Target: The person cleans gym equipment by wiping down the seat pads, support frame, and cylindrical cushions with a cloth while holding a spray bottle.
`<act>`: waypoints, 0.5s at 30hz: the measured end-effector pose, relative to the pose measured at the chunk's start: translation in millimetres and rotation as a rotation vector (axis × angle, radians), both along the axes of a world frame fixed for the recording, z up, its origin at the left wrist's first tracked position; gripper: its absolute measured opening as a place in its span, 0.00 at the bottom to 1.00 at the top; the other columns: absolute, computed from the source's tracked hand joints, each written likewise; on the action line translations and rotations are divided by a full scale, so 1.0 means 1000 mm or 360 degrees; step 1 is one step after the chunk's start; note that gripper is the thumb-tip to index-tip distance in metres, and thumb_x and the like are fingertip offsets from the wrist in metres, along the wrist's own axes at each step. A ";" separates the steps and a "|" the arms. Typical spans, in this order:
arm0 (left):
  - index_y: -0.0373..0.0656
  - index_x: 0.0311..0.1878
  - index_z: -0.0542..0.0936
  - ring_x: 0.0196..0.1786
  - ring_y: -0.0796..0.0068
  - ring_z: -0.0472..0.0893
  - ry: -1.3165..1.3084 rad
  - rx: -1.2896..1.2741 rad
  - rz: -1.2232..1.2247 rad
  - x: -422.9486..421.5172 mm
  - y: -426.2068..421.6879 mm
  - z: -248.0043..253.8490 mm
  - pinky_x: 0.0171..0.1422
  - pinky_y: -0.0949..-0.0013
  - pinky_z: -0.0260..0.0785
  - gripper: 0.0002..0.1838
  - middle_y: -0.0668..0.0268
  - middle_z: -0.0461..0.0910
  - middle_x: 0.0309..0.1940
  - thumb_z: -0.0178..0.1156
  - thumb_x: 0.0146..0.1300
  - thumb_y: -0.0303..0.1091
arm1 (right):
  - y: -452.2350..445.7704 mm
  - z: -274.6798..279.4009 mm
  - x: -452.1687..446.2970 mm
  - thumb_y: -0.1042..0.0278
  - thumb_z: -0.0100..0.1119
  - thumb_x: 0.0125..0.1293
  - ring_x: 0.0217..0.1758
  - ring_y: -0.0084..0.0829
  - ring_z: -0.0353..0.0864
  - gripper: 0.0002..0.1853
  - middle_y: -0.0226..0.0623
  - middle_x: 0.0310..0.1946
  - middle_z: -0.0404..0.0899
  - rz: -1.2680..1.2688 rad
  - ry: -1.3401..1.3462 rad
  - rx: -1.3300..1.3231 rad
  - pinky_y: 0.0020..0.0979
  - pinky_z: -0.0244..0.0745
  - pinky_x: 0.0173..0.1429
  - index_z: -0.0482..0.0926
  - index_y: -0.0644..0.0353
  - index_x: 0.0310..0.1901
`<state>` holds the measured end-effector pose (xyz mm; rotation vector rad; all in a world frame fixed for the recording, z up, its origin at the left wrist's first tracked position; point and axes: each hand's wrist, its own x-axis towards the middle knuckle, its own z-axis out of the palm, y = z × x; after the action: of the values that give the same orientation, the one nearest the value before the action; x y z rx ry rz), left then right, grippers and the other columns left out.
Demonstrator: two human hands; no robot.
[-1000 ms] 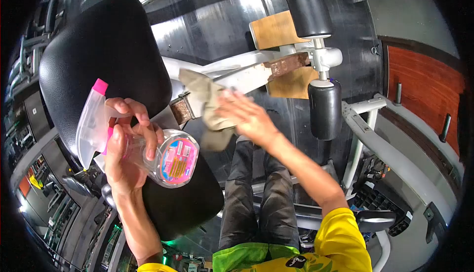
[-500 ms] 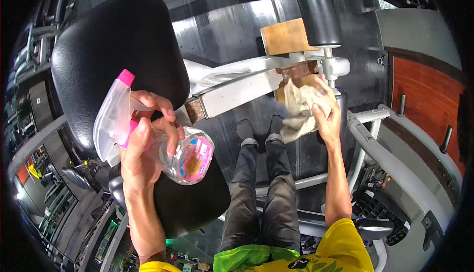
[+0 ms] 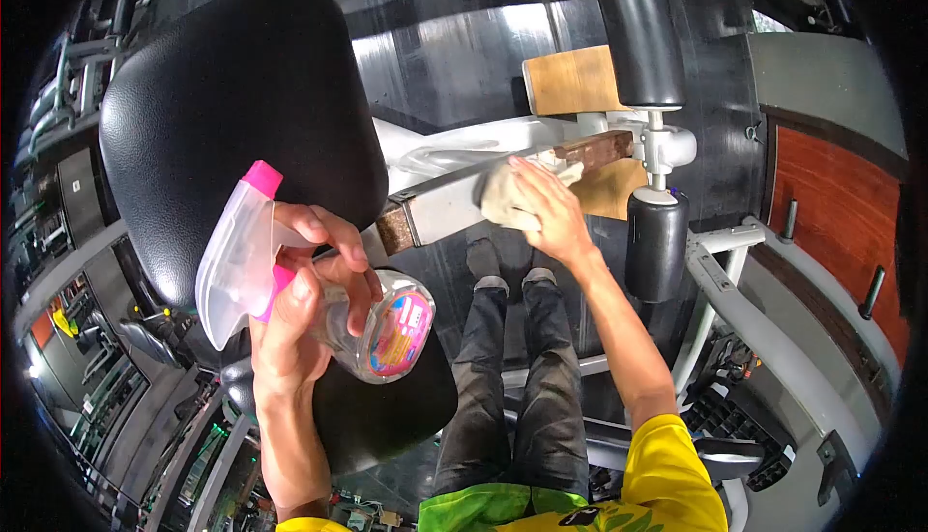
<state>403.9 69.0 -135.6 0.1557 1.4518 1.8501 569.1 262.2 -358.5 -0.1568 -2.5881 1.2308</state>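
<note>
My left hand [image 3: 307, 290] is wrapped round a clear spray bottle [image 3: 391, 334] with a pink and white trigger head, tilted over the black padded seat. The label faces up, and the pink nozzle points away from me. In my right hand [image 3: 551, 208] is a crumpled cream cloth [image 3: 506, 196], pressed against the white metal beam [image 3: 449, 205] of an exercise machine. Brown, rust-like patches show at both ends of this beam. Part of the cloth is hidden under my fingers.
A large black pad [image 3: 242, 116] stands at the left. Black foam rollers [image 3: 646, 44] and wooden footplates [image 3: 572, 81] are at the beam's far end. White frame tubes [image 3: 773, 300] curve along the right. My feet are on the dark floor below the beam.
My right hand has moved left with the cloth, from near the rollers onto the beam's middle. The spray bottle has shifted slightly right and down in view, still in my left hand.
</note>
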 end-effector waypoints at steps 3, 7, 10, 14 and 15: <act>0.39 0.50 0.65 0.18 0.73 0.73 -0.0035 -0.0056 -0.0010 -0.002 -0.001 0.002 0.34 0.68 0.73 0.25 0.55 0.72 0.36 0.62 0.59 0.45 | 0.007 -0.011 0.008 0.72 0.60 0.46 0.65 0.44 0.68 0.28 0.42 0.59 0.72 -0.0060 -0.0032 -0.0001 0.46 0.60 0.69 0.74 0.58 0.55; 0.40 0.50 0.65 0.18 0.73 0.73 -0.0038 -0.0065 -0.0019 -0.003 0.001 0.002 0.33 0.68 0.73 0.25 0.55 0.71 0.35 0.62 0.59 0.47 | -0.031 0.002 -0.017 0.80 0.58 0.44 0.65 0.43 0.68 0.25 0.38 0.55 0.76 -0.0125 0.0071 0.0107 0.47 0.61 0.68 0.79 0.53 0.49; 0.41 0.50 0.65 0.18 0.74 0.73 -0.0057 -0.0048 -0.0015 -0.002 0.000 0.001 0.34 0.68 0.73 0.26 0.57 0.71 0.36 0.62 0.60 0.49 | -0.062 0.042 -0.049 0.78 0.58 0.45 0.65 0.35 0.69 0.29 0.30 0.55 0.76 0.0135 0.0190 0.0035 0.46 0.59 0.71 0.77 0.46 0.54; 0.43 0.51 0.64 0.18 0.78 0.72 -0.0019 0.0040 -0.0085 -0.002 -0.003 -0.005 0.36 0.69 0.70 0.27 0.61 0.70 0.38 0.56 0.63 0.55 | -0.078 0.057 -0.067 0.70 0.58 0.50 0.60 0.32 0.73 0.21 0.27 0.53 0.76 0.0192 0.0285 0.0036 0.40 0.66 0.65 0.78 0.46 0.49; 0.44 0.51 0.63 0.17 0.80 0.70 0.0011 0.0086 -0.0123 -0.002 -0.002 -0.006 0.35 0.70 0.68 0.25 0.64 0.69 0.38 0.52 0.65 0.56 | -0.071 0.051 -0.067 0.70 0.58 0.49 0.57 0.32 0.74 0.20 0.28 0.52 0.77 0.0228 0.0352 0.0148 0.39 0.68 0.64 0.79 0.48 0.47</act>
<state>401.7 66.9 -141.5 0.2416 1.3819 1.8285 502.5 191.1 -307.4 0.1767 -2.4909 1.1013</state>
